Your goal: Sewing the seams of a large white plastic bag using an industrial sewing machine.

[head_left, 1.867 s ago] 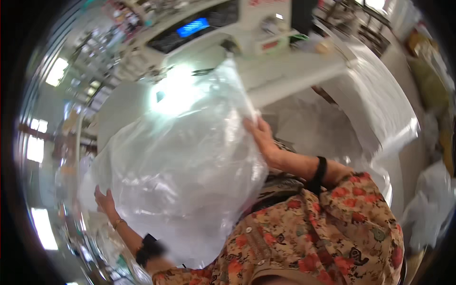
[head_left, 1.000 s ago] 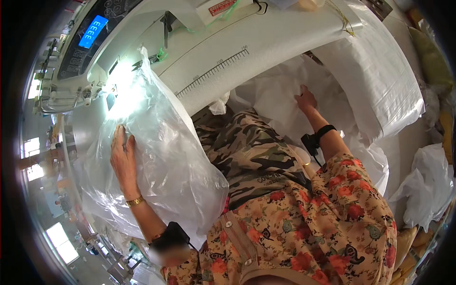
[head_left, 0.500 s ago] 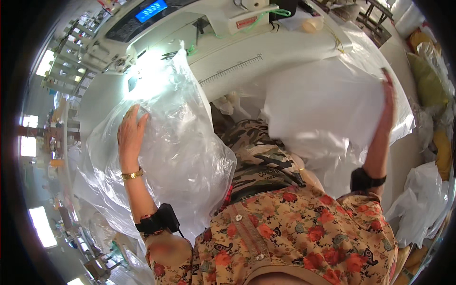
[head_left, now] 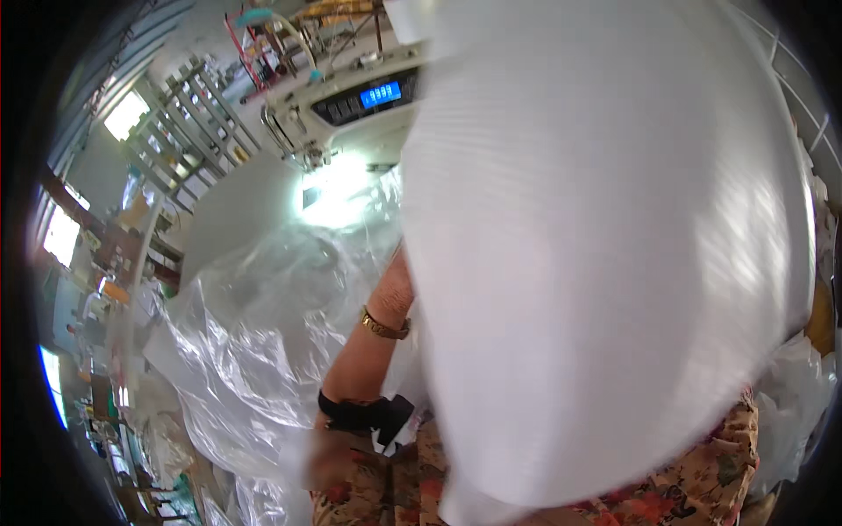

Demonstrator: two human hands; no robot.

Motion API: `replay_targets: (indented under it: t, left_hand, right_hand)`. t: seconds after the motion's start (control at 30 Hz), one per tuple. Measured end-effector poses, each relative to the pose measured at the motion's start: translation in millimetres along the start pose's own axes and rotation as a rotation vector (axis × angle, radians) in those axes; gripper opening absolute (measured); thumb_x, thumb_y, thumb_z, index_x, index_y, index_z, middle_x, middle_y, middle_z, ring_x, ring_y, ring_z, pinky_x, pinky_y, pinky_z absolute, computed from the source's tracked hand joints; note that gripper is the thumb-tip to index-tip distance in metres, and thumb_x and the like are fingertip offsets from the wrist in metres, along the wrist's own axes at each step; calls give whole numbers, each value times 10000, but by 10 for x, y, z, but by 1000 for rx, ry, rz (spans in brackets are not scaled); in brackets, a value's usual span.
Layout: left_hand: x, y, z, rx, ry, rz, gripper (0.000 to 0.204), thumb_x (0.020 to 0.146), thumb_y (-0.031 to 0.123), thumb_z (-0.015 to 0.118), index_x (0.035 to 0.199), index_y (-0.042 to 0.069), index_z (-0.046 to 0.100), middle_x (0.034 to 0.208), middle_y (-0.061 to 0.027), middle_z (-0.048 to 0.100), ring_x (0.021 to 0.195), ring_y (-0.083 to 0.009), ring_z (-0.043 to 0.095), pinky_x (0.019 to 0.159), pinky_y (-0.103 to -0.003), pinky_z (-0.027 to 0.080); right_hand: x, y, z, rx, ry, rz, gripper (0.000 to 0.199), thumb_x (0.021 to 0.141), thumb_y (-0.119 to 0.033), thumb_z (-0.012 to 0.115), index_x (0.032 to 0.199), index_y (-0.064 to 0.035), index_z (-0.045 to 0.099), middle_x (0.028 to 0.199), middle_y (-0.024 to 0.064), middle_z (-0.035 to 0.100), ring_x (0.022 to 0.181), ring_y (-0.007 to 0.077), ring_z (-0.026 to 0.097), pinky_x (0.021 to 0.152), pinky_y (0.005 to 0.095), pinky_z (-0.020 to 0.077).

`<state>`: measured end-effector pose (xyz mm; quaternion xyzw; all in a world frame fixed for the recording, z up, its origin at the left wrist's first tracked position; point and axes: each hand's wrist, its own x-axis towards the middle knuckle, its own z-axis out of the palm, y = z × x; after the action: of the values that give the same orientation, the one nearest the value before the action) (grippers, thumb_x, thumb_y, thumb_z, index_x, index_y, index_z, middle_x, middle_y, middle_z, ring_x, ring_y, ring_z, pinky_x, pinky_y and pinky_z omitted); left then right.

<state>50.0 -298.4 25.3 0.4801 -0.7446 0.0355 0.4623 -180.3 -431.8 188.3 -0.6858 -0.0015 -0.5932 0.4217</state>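
Note:
A large whitish sheet (head_left: 596,263), smooth and blurred by motion, is raised close in front of me and covers most of the right half of the view. My left hand (head_left: 399,279) reaches up to the sheet's left edge. Only its wrist and back show, and its fingers are hidden behind the sheet. Beside my left forearm, crumpled clear plastic film (head_left: 254,307) lies spread over the table up to the sewing machine (head_left: 329,114). My right hand and arm are out of sight behind the sheet.
The machine's lamp (head_left: 340,188) shines brightly on the film near the needle area. A blue display (head_left: 381,94) glows on the machine head. Metal racks (head_left: 189,131) stand beyond the table at left. More white plastic (head_left: 789,403) hangs at the right.
The whitish sheet has come up from the right side of my lap and now fills the view. My left hand has left the clear film and moved right. My right hand has gone from sight.

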Motion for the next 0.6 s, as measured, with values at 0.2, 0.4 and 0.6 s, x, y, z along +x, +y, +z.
replay_targets:
  t: [0.2,0.4,0.6]
  left_hand:
    - [-980,-1257,-677,-100,431,121,488,973,292,489,1359,-5,463,1386,-196,489,1312,-325,425,1102,-424,333]
    - [-703,-1315,-1739,2,507,108,481,967,289,501,1349,0,469,1375,-191,496,1304,-323,431,1093,-430,339]
    - [-216,-989,-3250,83,503,-28,480,946,276,540,1336,5,477,1365,-186,500,1296,-323,435,1081,-436,348]
  right_hand:
    - [930,11,569,-55,-450,-265,778,947,-445,566,1502,-43,198,1504,165,313,1330,291,406,1082,427,392]
    - [757,174,667,-449,-469,-161,859,844,-612,606,1489,-114,331,1513,146,348,1394,302,335,1083,441,357]
    - [341,460,1174,-326,-554,220,704,827,-225,726,1426,-96,379,1173,119,579,1022,214,563,860,364,473]
